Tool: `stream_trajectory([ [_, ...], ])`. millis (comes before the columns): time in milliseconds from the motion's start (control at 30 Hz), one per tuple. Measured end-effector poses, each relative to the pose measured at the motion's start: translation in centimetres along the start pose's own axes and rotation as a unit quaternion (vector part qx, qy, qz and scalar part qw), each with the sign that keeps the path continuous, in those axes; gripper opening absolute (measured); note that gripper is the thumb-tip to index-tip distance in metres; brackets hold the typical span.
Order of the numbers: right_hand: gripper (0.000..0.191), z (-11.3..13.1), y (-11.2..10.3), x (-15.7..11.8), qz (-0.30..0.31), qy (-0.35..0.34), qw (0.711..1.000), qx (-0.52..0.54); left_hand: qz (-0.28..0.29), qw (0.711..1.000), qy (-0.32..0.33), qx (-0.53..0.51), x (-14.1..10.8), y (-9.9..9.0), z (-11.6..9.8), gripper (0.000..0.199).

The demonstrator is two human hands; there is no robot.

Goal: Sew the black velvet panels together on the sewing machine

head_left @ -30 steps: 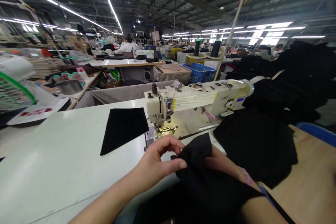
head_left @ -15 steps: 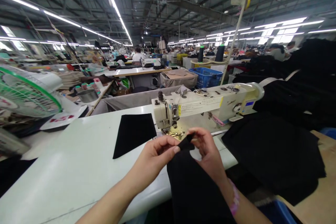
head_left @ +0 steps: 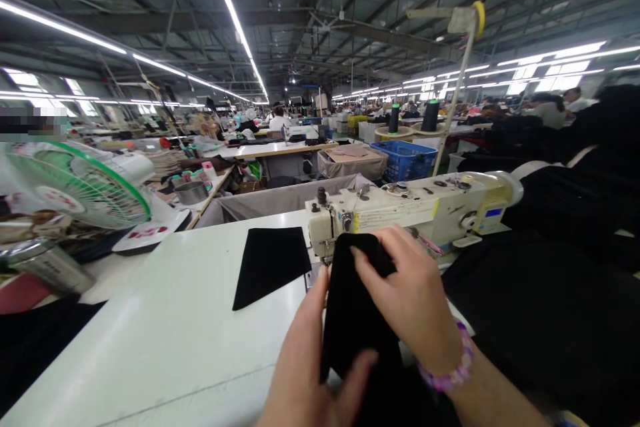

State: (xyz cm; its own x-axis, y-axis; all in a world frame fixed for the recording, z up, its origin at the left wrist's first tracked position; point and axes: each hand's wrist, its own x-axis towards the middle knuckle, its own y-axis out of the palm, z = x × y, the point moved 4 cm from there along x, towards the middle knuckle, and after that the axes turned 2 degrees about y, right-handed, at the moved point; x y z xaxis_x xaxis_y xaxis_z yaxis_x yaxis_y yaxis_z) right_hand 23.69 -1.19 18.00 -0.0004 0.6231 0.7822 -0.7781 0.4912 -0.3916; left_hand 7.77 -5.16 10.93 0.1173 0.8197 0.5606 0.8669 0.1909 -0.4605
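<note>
A piece of black fabric is held up in front of the sewing machine, hiding part of its needle area. My right hand, a purple beaded bracelet at its wrist, pinches the cloth near its upper right edge between thumb and fingers. Along the cloth's left edge lies my left hand, fingers behind it and thumb across its front, slightly blurred. Another black fabric piece lies flat on the white sewing table, left of the machine head.
A green-rimmed fan stands at the left, with a metal can below it. Large black fabric is heaped at the right. Behind the machine are a blue basket and thread cones on a stand.
My hands have shifted along the black fabric. The right now grips it higher and from the side, while the left has dropped lower, and the upper end now stands up wider. The view has swung slightly left.
</note>
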Motion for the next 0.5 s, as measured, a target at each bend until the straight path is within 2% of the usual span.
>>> stream_trajectory([
  [100, 0.008, -1.8, -0.4, 0.7, 0.052, 0.058, 0.995, 0.058, -0.062, 0.995, -0.062, 0.042, 2.1, -3.9, 0.2, 0.023],
  [133, 0.010, -2.9, -0.3, 1.0, 0.089, 0.088, 0.989, 0.081, -0.060, 0.992, -0.095, 0.051, 3.4, -5.3, 0.5, 0.022],
  [200, 0.020, -5.3, 0.4, 1.7, 0.163, 0.138, 0.970, 0.115, -0.004, 0.987, -0.151, 0.055, 6.5, -7.4, 1.0, 0.031],
  [267, 0.037, -7.0, 0.9, 2.8, 0.184, 0.153, 0.963, 0.122, 0.108, 0.975, -0.186, 0.055, 9.6, -8.3, 1.2, 0.032],
  [333, 0.046, -7.3, 0.9, 4.1, 0.153, 0.146, 0.970, 0.119, 0.155, 0.968, -0.185, 0.063, 12.2, -9.0, 0.4, 0.027],
  [367, 0.046, -7.0, 0.5, 4.8, 0.125, 0.138, 0.975, 0.123, 0.144, 0.972, -0.175, 0.066, 13.0, -9.6, -0.4, 0.025],
  [433, 0.043, -5.7, -1.2, 5.7, 0.063, 0.116, 0.982, 0.134, 0.077, 0.984, -0.147, 0.068, 13.5, -11.0, -2.4, 0.023],
  [500, 0.040, -4.2, -3.8, 5.7, 0.010, 0.102, 0.983, 0.151, -0.007, 0.989, -0.143, 0.045, 11.7, -12.8, -4.1, 0.023],
])
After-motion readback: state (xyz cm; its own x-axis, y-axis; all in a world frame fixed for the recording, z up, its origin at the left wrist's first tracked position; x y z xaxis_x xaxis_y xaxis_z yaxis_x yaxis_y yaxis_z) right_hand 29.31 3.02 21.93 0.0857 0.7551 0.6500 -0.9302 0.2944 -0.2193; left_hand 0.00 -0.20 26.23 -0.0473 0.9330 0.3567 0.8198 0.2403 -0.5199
